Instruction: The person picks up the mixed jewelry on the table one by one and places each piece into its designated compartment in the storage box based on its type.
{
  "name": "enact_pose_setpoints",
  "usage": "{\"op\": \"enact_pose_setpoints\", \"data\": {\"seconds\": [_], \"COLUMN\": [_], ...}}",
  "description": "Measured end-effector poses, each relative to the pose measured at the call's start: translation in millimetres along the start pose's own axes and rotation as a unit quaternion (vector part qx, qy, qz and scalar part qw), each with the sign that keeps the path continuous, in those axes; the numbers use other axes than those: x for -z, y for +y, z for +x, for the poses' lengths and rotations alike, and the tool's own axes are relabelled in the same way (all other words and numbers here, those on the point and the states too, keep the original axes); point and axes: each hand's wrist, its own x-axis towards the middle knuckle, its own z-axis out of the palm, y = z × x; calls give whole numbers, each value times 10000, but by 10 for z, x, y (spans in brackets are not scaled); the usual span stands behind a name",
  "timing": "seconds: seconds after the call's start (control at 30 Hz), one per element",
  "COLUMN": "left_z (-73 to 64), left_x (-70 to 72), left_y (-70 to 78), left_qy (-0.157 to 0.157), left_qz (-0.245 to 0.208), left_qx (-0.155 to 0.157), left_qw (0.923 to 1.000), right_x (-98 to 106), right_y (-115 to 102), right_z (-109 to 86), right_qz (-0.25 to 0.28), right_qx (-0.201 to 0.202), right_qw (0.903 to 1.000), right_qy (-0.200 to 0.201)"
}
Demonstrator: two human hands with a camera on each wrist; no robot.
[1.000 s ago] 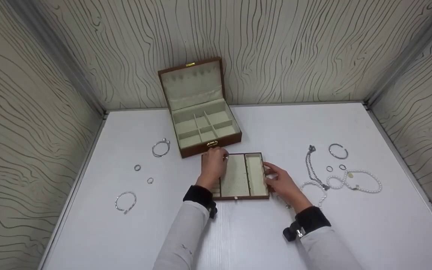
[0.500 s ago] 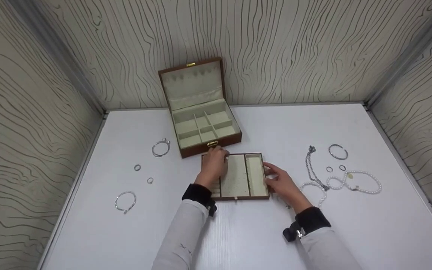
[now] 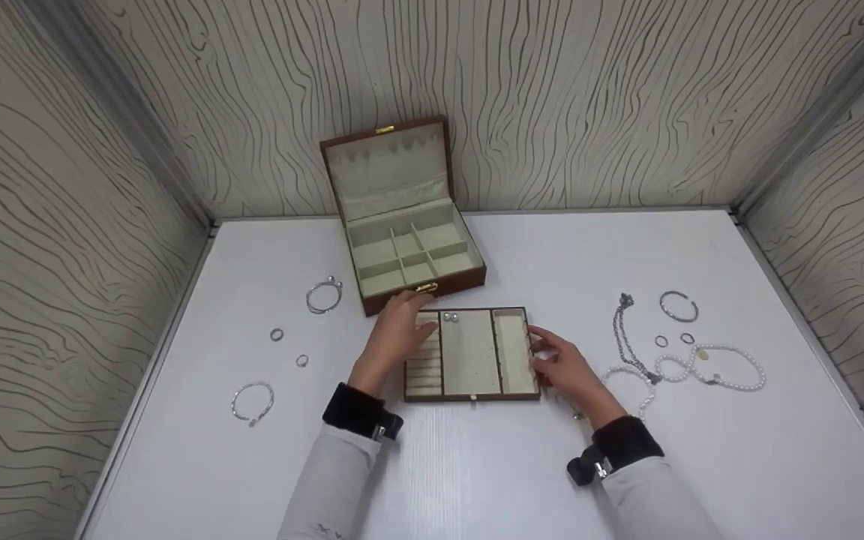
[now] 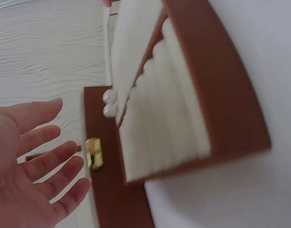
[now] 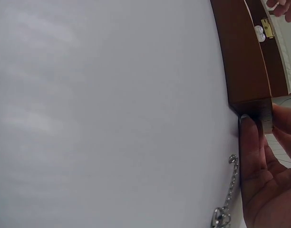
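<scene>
The brown jewelry tray (image 3: 472,397) has a ring-roll section at the left, a speckled flat panel in the middle and a long slot at the right. Two pearl stud earrings (image 3: 451,317) sit side by side in the panel's upper left corner. My left hand (image 3: 394,337) hovers over the tray's left side; its fingers are spread with nothing in them, as the left wrist view shows. At the opposite end, my right hand (image 3: 571,375) holds the tray's right side wall, thumb and fingers (image 5: 250,145) at its edge.
Behind the tray stands a lidded jewelry box (image 3: 424,283), lid up, with several compartments. Left on the table lie two bracelets (image 3: 252,403) and two rings (image 3: 277,334). To the right are a chain (image 3: 622,334), a bangle (image 3: 679,307), rings (image 3: 687,338) and pearl strands (image 3: 739,386).
My left hand has drawn back to the left and its fingers have spread, uncovering the pearl earrings on the panel and the ring rolls. The right hand stays on the tray.
</scene>
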Motion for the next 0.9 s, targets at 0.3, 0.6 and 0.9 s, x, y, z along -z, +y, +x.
{"op": "enact_pose_setpoints", "data": {"seconds": [0.3,0.6,0.9], "left_z": [-378,-656,-687], "left_x": [524,944,962], "left_y": [-591,-1166,-1473], "left_qy": [347,775,790], "left_qz": [267,450,1078], "left_qx": [810,1823,2158], "left_qw": [9958,9791,9673], "right_x": [-5,4,13], "right_y": [11,5,16], "right_z": [-9,-3,7], "right_qz": [39,155,-30], "right_qx": [-56,-139,-200], "right_qw": [10000,9998,9998], "right_qy": [-4,-8,-43]}}
